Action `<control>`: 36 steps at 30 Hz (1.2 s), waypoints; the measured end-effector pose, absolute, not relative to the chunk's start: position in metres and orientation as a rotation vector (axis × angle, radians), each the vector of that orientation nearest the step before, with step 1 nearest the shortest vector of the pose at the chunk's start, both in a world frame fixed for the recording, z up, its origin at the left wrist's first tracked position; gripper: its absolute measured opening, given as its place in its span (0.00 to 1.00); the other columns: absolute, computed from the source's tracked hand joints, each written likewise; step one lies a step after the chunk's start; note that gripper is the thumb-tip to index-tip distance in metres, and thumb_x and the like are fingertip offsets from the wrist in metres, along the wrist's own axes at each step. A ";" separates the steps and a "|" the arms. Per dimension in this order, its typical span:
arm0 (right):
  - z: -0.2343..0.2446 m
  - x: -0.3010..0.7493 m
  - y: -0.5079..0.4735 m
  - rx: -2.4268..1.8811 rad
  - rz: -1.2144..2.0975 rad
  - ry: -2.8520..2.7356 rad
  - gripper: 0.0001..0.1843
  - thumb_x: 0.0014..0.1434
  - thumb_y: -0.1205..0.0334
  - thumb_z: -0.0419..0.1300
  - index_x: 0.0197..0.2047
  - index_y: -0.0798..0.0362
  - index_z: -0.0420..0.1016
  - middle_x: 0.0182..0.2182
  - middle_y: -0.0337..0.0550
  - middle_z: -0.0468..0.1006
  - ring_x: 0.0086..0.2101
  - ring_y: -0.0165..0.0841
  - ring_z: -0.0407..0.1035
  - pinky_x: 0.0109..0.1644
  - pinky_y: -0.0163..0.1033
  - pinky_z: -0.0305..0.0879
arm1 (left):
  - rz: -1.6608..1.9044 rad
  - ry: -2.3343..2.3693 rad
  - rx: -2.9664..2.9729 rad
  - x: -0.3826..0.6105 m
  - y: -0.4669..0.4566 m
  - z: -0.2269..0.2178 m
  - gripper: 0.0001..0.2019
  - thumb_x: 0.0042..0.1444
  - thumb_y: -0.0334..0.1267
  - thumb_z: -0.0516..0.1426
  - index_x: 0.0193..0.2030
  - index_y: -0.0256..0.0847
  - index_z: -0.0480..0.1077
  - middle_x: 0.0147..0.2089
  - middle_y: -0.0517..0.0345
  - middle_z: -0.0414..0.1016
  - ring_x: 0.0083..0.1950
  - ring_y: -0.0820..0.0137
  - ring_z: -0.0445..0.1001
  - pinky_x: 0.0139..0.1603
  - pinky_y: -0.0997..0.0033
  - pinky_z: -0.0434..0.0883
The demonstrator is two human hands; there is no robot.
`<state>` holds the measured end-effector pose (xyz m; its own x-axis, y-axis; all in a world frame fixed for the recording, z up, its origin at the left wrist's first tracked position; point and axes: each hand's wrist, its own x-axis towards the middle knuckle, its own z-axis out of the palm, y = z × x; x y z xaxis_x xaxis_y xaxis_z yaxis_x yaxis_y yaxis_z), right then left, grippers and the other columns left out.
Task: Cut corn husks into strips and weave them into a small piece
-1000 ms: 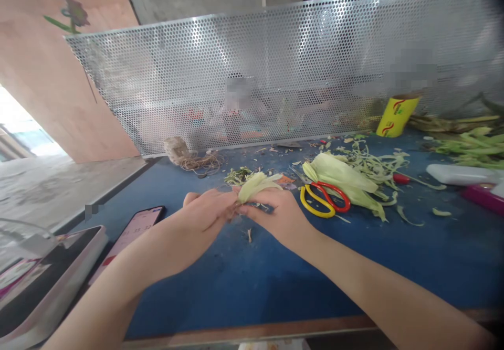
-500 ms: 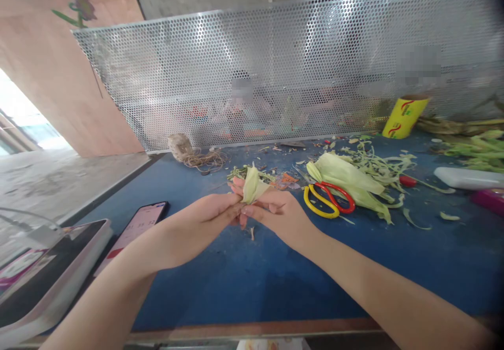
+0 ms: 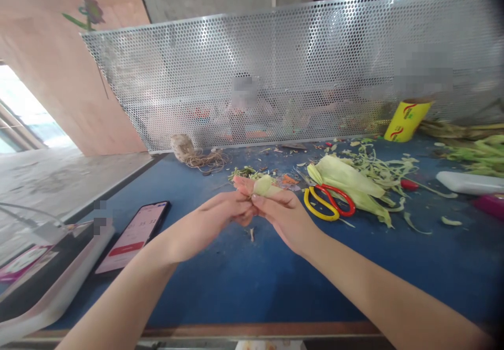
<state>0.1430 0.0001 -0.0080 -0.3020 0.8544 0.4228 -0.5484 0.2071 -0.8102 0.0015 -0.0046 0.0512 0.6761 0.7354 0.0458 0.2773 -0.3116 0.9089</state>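
Over the blue table (image 3: 244,282), my left hand (image 3: 220,216) and my right hand (image 3: 281,211) meet and pinch a small folded piece of pale green corn husk (image 3: 263,186). The husk piece lies across my right fingers, with my right thumb pressing on it. My left fingertips are closed against its near end. Just right of my hands lie scissors with yellow and red handles (image 3: 328,203), resting against a heap of corn husks (image 3: 346,179).
A phone (image 3: 134,229) with a lit screen and a white device (image 3: 51,276) lie at the left. A twine bundle (image 3: 199,157) sits before the perforated metal screen (image 3: 283,72). A yellow roll (image 3: 407,120), green stalks (image 3: 478,148), a white object (image 3: 468,182) and a pink object (image 3: 492,203) lie at right.
The husk piece stood up from my fingers before; now it is folded down smaller and lies across my right fingers. Both hands stayed together over the table, shifting slightly right.
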 end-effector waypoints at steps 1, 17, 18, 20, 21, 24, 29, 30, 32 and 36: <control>-0.008 0.143 0.000 -0.362 1.407 -1.243 0.07 0.52 0.61 0.59 0.32 0.43 0.78 0.45 0.36 0.73 0.45 0.36 0.67 0.38 0.40 0.71 | 0.584 0.789 1.869 0.002 -0.005 0.050 0.12 0.55 0.41 0.42 0.24 0.41 0.56 0.27 0.61 0.55 0.31 0.72 0.57 0.35 0.72 0.62; -0.009 0.146 -0.006 -0.792 0.921 -1.514 0.16 0.56 0.56 0.53 0.47 0.48 0.71 0.42 0.45 0.75 0.41 0.36 0.68 0.36 0.38 0.69 | 0.908 1.456 2.297 0.025 -0.003 0.051 0.22 0.61 0.45 0.38 0.16 0.41 0.49 0.16 0.65 0.51 0.18 0.76 0.53 0.20 0.74 0.54; -0.007 0.151 -0.007 -0.862 0.954 -1.590 0.18 0.55 0.55 0.54 0.49 0.49 0.70 0.41 0.46 0.75 0.39 0.35 0.69 0.35 0.37 0.69 | 0.888 1.454 2.319 0.022 -0.001 0.054 0.22 0.61 0.45 0.38 0.16 0.41 0.47 0.16 0.65 0.50 0.18 0.76 0.52 0.20 0.74 0.54; 0.001 0.164 -0.010 -0.996 1.077 -1.827 0.21 0.52 0.52 0.57 0.48 0.51 0.70 0.36 0.46 0.77 0.32 0.33 0.71 0.29 0.35 0.67 | 0.813 1.466 2.385 0.015 0.003 0.061 0.22 0.61 0.46 0.38 0.16 0.42 0.45 0.15 0.66 0.46 0.18 0.76 0.50 0.20 0.73 0.53; 0.006 0.171 -0.013 -1.001 1.169 -1.993 0.19 0.50 0.51 0.59 0.44 0.51 0.72 0.32 0.44 0.77 0.27 0.31 0.71 0.26 0.33 0.66 | 0.764 1.467 2.434 0.012 0.004 0.065 0.22 0.61 0.46 0.37 0.16 0.42 0.45 0.15 0.66 0.46 0.18 0.76 0.49 0.20 0.73 0.53; 0.025 0.184 -0.021 -0.774 1.383 -2.123 0.17 0.57 0.52 0.50 0.28 0.53 0.72 0.20 0.38 0.74 0.21 0.26 0.68 0.25 0.31 0.64 | 0.599 1.400 2.630 0.004 0.009 0.072 0.22 0.61 0.44 0.37 0.17 0.41 0.50 0.16 0.64 0.52 0.19 0.75 0.54 0.23 0.73 0.56; 0.032 0.174 -0.016 -0.748 0.847 -1.563 0.09 0.55 0.61 0.54 0.40 0.50 0.63 0.40 0.42 0.71 0.42 0.30 0.66 0.46 0.37 0.63 | 0.410 1.213 2.855 0.004 0.012 0.066 0.21 0.61 0.41 0.37 0.20 0.39 0.56 0.20 0.58 0.62 0.22 0.74 0.60 0.25 0.72 0.59; 0.029 0.170 -0.014 -0.738 0.950 -1.578 0.12 0.55 0.61 0.55 0.43 0.50 0.61 0.44 0.43 0.68 0.44 0.31 0.65 0.47 0.38 0.63 | 0.392 1.190 2.883 0.005 0.012 0.064 0.21 0.61 0.40 0.36 0.20 0.39 0.57 0.20 0.58 0.63 0.22 0.74 0.61 0.25 0.72 0.60; 0.021 0.165 -0.010 -0.719 1.190 -1.625 0.15 0.55 0.60 0.54 0.46 0.50 0.59 0.46 0.44 0.66 0.39 0.30 0.68 0.41 0.37 0.66 | 0.343 1.150 2.919 0.007 0.013 0.059 0.21 0.61 0.39 0.36 0.22 0.38 0.60 0.22 0.56 0.65 0.24 0.72 0.63 0.27 0.72 0.61; 0.014 0.162 -0.009 -0.809 1.328 -1.638 0.13 0.56 0.60 0.53 0.45 0.49 0.58 0.44 0.42 0.66 0.25 0.23 0.68 0.28 0.33 0.66 | 0.334 1.133 2.944 0.005 0.016 0.053 0.20 0.61 0.37 0.37 0.24 0.37 0.64 0.23 0.55 0.67 0.26 0.71 0.65 0.29 0.71 0.62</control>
<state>0.1618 -0.0091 0.0140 -0.4256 0.8787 0.2161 -0.0297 0.2251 -0.9739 0.0050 0.0158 0.0527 0.7229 0.6594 0.2063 0.6658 -0.7446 0.0470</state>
